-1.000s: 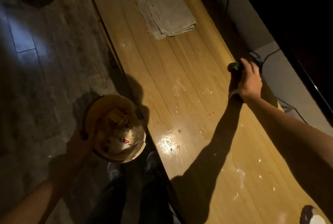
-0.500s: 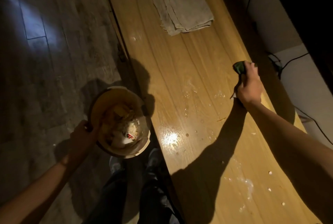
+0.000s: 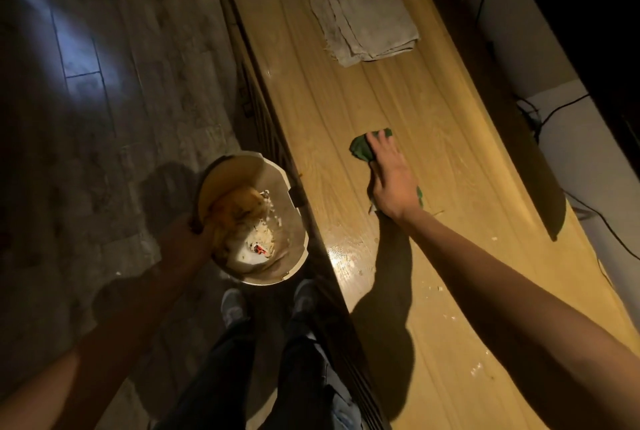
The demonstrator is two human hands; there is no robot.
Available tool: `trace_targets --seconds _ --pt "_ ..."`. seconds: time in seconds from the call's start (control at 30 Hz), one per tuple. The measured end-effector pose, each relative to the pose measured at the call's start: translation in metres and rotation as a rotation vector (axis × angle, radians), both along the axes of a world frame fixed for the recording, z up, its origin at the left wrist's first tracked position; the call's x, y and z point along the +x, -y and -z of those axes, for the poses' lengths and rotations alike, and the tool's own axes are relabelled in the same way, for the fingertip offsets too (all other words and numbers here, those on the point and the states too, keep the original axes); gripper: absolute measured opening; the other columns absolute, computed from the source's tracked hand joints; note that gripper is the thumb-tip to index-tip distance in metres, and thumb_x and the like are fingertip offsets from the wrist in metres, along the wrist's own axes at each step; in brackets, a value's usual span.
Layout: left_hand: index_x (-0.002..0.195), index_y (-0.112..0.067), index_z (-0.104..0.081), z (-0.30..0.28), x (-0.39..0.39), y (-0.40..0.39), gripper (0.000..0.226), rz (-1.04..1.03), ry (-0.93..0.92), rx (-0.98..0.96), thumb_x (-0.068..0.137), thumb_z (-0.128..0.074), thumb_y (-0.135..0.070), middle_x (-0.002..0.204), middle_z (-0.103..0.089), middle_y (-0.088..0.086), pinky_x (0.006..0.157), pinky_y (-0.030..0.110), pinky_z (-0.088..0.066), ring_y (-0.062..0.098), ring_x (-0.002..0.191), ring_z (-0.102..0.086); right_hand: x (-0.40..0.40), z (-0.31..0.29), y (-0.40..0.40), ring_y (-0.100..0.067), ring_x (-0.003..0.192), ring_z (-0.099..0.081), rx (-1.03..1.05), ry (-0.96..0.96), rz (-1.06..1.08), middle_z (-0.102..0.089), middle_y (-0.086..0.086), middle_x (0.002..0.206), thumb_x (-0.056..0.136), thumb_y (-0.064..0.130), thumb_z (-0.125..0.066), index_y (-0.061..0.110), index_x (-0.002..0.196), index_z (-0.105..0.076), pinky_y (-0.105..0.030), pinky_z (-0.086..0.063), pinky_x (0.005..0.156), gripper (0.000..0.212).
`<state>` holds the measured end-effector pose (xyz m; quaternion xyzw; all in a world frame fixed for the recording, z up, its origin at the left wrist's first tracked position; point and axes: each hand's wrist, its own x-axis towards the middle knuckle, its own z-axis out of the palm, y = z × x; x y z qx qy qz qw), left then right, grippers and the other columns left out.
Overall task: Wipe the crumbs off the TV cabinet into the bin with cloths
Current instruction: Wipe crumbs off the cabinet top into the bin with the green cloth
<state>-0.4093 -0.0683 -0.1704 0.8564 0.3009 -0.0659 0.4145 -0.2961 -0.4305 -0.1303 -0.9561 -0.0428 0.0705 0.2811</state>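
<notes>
Since a moment ago, the right hand (image 3: 391, 176) is sliding the green cloth (image 3: 362, 150) from the far edge of the tabletop (image 3: 346, 111) toward the near edge, and the bin (image 3: 254, 218) is now sitting closer under that edge.

Right now the right hand is lying flat on the green cloth with its fingers mostly straight, pressing it down on the wood. Bits of the cloth are peeking out in front of the fingers and behind the wrist. The arm is reaching out long across the tabletop from the right.

The left hand (image 3: 187, 239) is gripping the rim of the bin, with fingers curled over the edge, and is tipping it a little toward the cabinet. Rubbish is lying inside it.

Small pale crumbs (image 3: 440, 287) are still lying on the tabletop near the person, some by the bright shiny spot. A folded gray cloth (image 3: 363, 10) is resting farther along, well apart from the hand.

The green cloth is looking soft, light and floppy, so it is probably bunching up easily. Pressing on its middle with a flat palm is likely the best way to keep it spread and pushing crumbs. The crumbs are tiny and light, so they could be scattering past the bin.
</notes>
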Motion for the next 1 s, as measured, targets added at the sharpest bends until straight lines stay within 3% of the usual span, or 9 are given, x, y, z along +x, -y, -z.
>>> trace_targets --seconds 0.17,0.3,0.37,0.43,0.53,0.6,0.67,0.87,1.0 --pt "0.082 -0.026 -0.063 -0.006 -0.001 -0.005 0.053 0.099 -0.073 -0.017 0.066 -0.049 -0.074 0.073 -0.063 -0.001 0.069 0.039 -0.048 0.025 0.075 -0.061 -0.041 0.001 -0.079 -0.019 0.157 -0.016 0.023 0.019 -0.054 -0.025 -0.001 0.169 0.102 0.005 -0.051 0.032 0.159 -0.029 -0.036 -0.005 0.125 0.067" --pt "0.101 -0.007 -0.068 -0.010 -0.007 -0.005 0.077 0.068 -0.093 -0.148 0.063 -0.057 -0.073 0.089 -0.071 0.014 0.071 0.039 -0.054 0.032 0.083 -0.068 -0.069 0.000 -0.133 -0.024 0.157 -0.020 0.105 -0.006 -0.137 -0.029 -0.005 0.167 0.102 0.018 -0.053 0.026 0.159 -0.034 -0.048 -0.014 0.129 0.061" --pt "0.092 0.000 -0.068 -0.012 -0.009 -0.004 0.062 0.069 -0.123 -0.149 0.073 -0.071 -0.059 0.079 -0.067 0.014 0.065 0.034 -0.049 0.038 0.081 -0.069 -0.080 0.002 -0.157 -0.025 0.157 -0.023 0.166 -0.071 -0.204 -0.033 -0.007 0.166 0.102 0.017 -0.056 0.022 0.159 -0.035 -0.048 -0.020 0.128 0.061" --pt "0.087 -0.002 -0.068 -0.014 -0.012 -0.005 0.037 0.070 -0.134 -0.121 0.084 -0.077 -0.038 0.074 -0.064 0.011 0.059 0.031 -0.045 0.039 0.082 -0.069 -0.095 0.006 -0.180 -0.023 0.157 -0.020 0.228 -0.153 -0.217 -0.032 -0.006 0.167 0.101 0.003 -0.053 0.023 0.160 -0.034 -0.045 -0.019 0.128 0.065" --pt "0.098 -0.002 -0.070 -0.015 -0.021 -0.006 0.030 0.074 -0.141 -0.144 0.088 -0.076 -0.029 0.089 -0.072 0.017 0.077 0.047 -0.058 0.037 0.089 -0.070 -0.119 0.011 -0.205 -0.021 0.158 -0.016 0.273 -0.200 -0.162 -0.030 -0.004 0.167 0.100 -0.008 -0.049 0.026 0.159 -0.034 -0.039 -0.012 0.130 0.070" --pt "0.109 0.001 -0.067 -0.018 -0.027 -0.006 0.033 0.054 -0.172 -0.205 0.090 -0.074 -0.025 0.101 -0.072 0.022 0.087 0.056 -0.057 0.039 0.096 -0.070 -0.128 0.012 -0.210 -0.019 0.158 -0.016 0.282 -0.199 -0.164 -0.030 -0.003 0.167 0.102 -0.004 -0.048 0.028 0.159 -0.034 -0.037 -0.010 0.128 0.068" --pt "0.111 0.005 -0.067 -0.018 -0.033 -0.008 0.034 0.056 -0.173 -0.231 0.090 -0.074 -0.021 0.103 -0.071 0.026 0.087 0.059 -0.057 0.042 0.097 -0.070 -0.129 0.010 -0.208 -0.018 0.158 -0.017 0.289 -0.195 -0.155 -0.031 -0.002 0.167 0.104 0.000 -0.047 0.029 0.159 -0.033 -0.040 -0.010 0.129 0.064" --pt "0.114 0.002 -0.068 -0.032 -0.045 -0.002 0.028 0.074 -0.169 -0.183 0.090 -0.071 -0.013 0.101 -0.071 0.026 0.085 0.056 -0.058 0.042 0.094 -0.070 -0.118 -0.008 -0.175 -0.022 0.155 -0.028 0.361 -0.080 0.000 -0.039 -0.005 0.163 0.108 0.012 -0.047 0.024 0.157 -0.040 -0.046 -0.024 0.127 0.051" --pt "0.125 0.001 -0.064 -0.039 -0.051 0.004 0.036 0.080 -0.209 -0.213 0.095 -0.067 -0.019 0.113 -0.070 0.026 0.091 0.058 -0.056 0.044 0.101 -0.068 -0.102 -0.031 -0.135 -0.022 0.146 -0.042 0.399 0.013 0.125 -0.047 -0.008 0.157 0.108 0.012 -0.046 0.017 0.154 -0.044 -0.041 -0.033 0.123 0.047"
